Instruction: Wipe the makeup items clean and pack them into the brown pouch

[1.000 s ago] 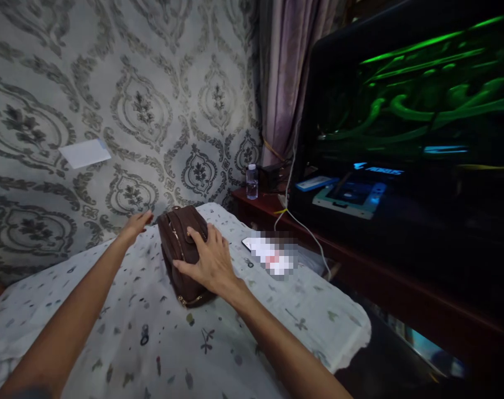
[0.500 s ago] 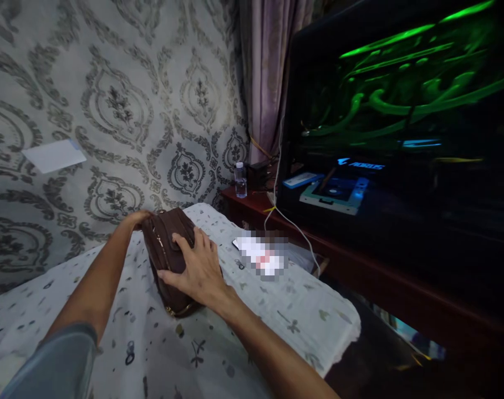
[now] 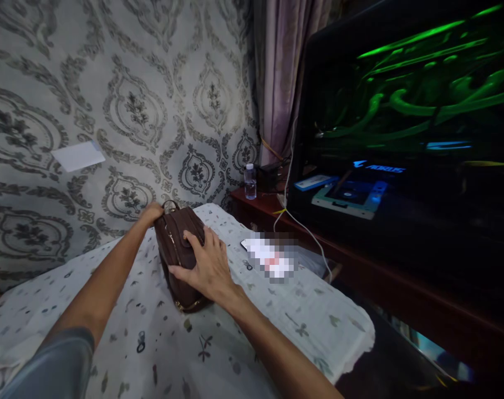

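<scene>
A brown leather bag (image 3: 181, 252) with gold-coloured zips and a small loop handle at its far end lies on a bed sheet (image 3: 122, 332) printed with leaves and dots. My left hand (image 3: 152, 213) grips the bag's far left corner beside the loop; most of its fingertips are hidden. Across the bag's top and right side rests my right hand (image 3: 212, 269), thumb and fingers spread wide, pressing on the leather. The bag's right side is partly covered by this hand.
A phone (image 3: 244, 244), mostly blurred out, lies on the sheet to the right. Past the bed stand a reddish wooden desk (image 3: 239, 195), a clear bottle (image 3: 250, 183), a white cable (image 3: 305, 235) and a large dark screen (image 3: 401, 221). Patterned wallpaper (image 3: 135, 111) rises behind.
The whole view has shifted, so everything appears a little further right. The loop handle now shows more beside my left hand. My right hand keeps its spread place on the bag.
</scene>
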The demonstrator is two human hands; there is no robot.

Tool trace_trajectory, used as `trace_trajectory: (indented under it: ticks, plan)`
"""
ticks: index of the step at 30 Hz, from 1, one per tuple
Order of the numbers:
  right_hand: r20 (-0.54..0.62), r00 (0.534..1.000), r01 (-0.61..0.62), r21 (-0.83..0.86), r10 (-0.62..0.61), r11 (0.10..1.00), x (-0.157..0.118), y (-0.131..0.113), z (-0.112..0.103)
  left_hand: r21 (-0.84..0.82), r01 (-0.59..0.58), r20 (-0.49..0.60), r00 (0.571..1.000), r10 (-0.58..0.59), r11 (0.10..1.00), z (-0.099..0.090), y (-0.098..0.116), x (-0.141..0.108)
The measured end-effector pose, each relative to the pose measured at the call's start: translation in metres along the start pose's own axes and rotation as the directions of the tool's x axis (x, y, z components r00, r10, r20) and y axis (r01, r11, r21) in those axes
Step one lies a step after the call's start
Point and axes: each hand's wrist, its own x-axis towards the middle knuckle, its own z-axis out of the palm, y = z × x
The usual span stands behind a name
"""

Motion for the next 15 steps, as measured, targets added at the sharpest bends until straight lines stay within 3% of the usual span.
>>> trace_trajectory:
  ticks: [6, 11, 15]
  plan:
    - [0.003, 1.000, 0.001, -0.008, -0.001, 1.000, -0.001, -0.001, -0.002, 0.122, 0.060, -0.117, 0.992, -0.046, 0.991, 0.000, 0.007, -0.013]
    - [0.015, 1.000, 0.000, -0.013, 0.000, 1.000, -0.002, -0.002, -0.002, 0.139, -0.031, -0.228, 0.972, 0.062, 0.990, -0.002, 0.014, -0.033]
    - [0.015, 1.000, -0.001, -0.016, 0.002, 1.000, -0.003, -0.002, -0.003, 0.094, -0.104, -0.235, 0.964, 0.124, 0.990, -0.005, 0.017, -0.035]
